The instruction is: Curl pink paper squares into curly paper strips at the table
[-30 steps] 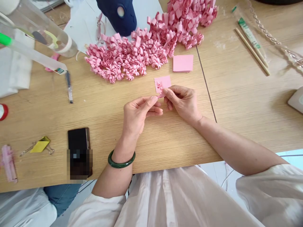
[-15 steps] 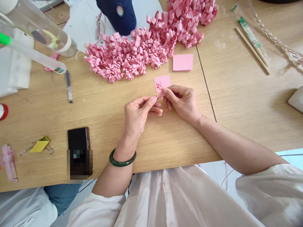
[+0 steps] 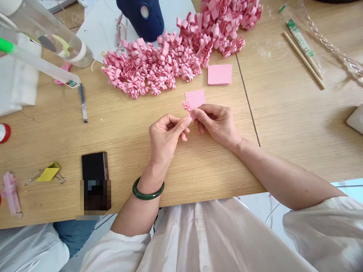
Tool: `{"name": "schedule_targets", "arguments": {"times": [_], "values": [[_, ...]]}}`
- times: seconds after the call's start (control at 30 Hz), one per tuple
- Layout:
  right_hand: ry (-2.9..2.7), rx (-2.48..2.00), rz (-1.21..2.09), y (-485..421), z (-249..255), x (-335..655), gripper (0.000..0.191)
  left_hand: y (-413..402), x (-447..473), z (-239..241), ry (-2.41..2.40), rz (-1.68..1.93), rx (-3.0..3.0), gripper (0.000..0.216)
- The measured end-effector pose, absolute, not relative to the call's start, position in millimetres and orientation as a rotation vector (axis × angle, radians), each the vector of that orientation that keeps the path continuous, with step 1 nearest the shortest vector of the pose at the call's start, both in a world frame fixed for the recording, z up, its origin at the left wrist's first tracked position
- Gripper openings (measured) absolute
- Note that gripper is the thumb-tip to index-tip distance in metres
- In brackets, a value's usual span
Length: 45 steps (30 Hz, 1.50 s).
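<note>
Both my hands meet over the middle of the wooden table [image 3: 198,166]. My left hand [image 3: 166,138] and my right hand [image 3: 217,122] pinch a small curled pink paper piece [image 3: 187,107] between their fingertips. A flat pink paper square [image 3: 195,98] lies on the table just beyond the fingers. A small stack of pink paper squares [image 3: 219,74] sits a little farther to the right. A long heap of curled pink paper pieces [image 3: 170,56] stretches across the far side.
A phone [image 3: 95,177] lies near the front edge at left, with a yellow binder clip [image 3: 48,173] and a pink object [image 3: 11,193] beside it. A pen [image 3: 83,102], clear plastic tubes [image 3: 42,66], a dark blue object [image 3: 141,17] and chopsticks [image 3: 303,58] lie farther back.
The curled piece has shifted slightly left and up off the flat square. My left fingers have loosened a little around it.
</note>
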State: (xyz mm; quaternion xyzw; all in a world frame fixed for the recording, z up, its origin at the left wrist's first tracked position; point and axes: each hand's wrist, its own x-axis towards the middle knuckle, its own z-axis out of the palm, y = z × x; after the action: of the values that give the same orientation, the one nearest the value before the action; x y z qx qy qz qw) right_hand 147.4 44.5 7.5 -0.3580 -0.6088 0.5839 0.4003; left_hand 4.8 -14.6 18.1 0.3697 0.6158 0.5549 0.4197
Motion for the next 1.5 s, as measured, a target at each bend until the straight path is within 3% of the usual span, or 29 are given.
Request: {"name": "schedule_targets", "arguments": {"times": [0.43, 0.93, 1.27, 1.5], "values": [[-1.568, -0.786, 1.556, 43.4, 11.6, 148.0, 0.052, -14.6, 4.6, 18.5, 1.608, 1.385, 0.944, 0.043], [-1.525, -0.716, 1.707, 47.9, 5.9, 148.8, 0.013, -13.1, 2.2, 14.6, 1.629, 1.482, 1.018, 0.038], [-1.504, -0.672, 1.739, 48.5, -1.0, 145.9, 0.014, -9.7, 2.2, 14.4, 1.466, 1.517, 0.995, 0.042], [-1.478, -0.715, 1.747, 48.2, 0.1, 144.7, 0.034, -9.2, -0.5, 14.0, 1.472, 1.447, 0.896, 0.048]]}}
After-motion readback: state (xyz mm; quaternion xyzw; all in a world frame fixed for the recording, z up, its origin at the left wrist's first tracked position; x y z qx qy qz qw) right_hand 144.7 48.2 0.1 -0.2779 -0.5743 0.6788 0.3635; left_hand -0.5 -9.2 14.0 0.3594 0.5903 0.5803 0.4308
